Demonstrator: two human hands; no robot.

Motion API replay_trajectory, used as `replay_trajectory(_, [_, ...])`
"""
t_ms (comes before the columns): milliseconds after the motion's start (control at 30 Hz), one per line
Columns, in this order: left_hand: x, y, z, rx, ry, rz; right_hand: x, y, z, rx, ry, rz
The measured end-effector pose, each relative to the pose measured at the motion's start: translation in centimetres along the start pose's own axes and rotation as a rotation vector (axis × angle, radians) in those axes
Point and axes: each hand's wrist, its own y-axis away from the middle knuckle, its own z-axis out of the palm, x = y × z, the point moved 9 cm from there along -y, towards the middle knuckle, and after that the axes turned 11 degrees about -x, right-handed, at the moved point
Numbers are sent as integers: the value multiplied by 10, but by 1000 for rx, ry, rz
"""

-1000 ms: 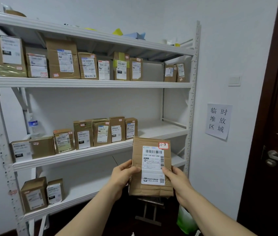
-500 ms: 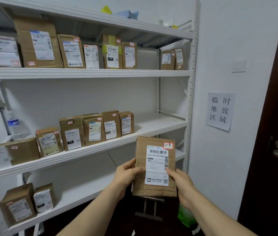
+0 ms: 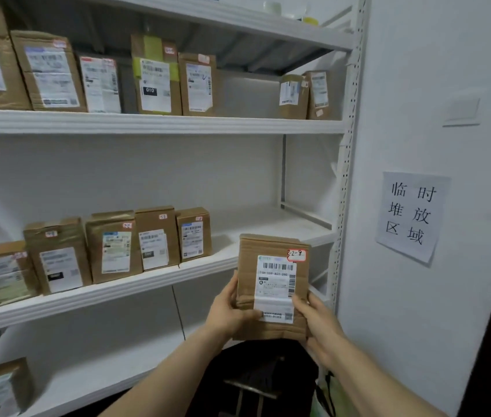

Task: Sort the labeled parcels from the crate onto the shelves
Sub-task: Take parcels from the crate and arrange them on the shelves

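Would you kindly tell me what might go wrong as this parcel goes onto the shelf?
The left hand and right hand hold only the parcel's lower half, so it may tip forward.
Its tag's first character is unclear; a misread means the wrong shelf.
Set down carelessly, it may topple the end box on the middle shelf.

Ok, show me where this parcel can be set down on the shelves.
Middle shelf: bare from the last brown parcel to the right post. Upper shelf: a gap between the row and the two end parcels. Bottom shelf: bare right of the small box. Left of both upper shelves is packed tight.
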Motion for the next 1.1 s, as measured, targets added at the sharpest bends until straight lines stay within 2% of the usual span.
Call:
replay_trajectory(167, [-4, -77, 20, 101, -88, -35, -31, -70, -51, 5, 75, 24])
replay_trajectory(267, [-10, -115, 20, 98, -153, -55, -33, -112, -61, 1, 143, 34])
replay_trajectory(500, [-28, -217, -8, 127, -272, -54, -27, -214, -61, -41, 180, 53])
replay_trajectory(700, [-41, -301, -52, 233, -401, -61, -38, -308, -45, -71, 307, 31])
replay_trajectory(1100, [-100, -395, -80, 283, -390, -262, -10, -417, -47, -137, 466, 150])
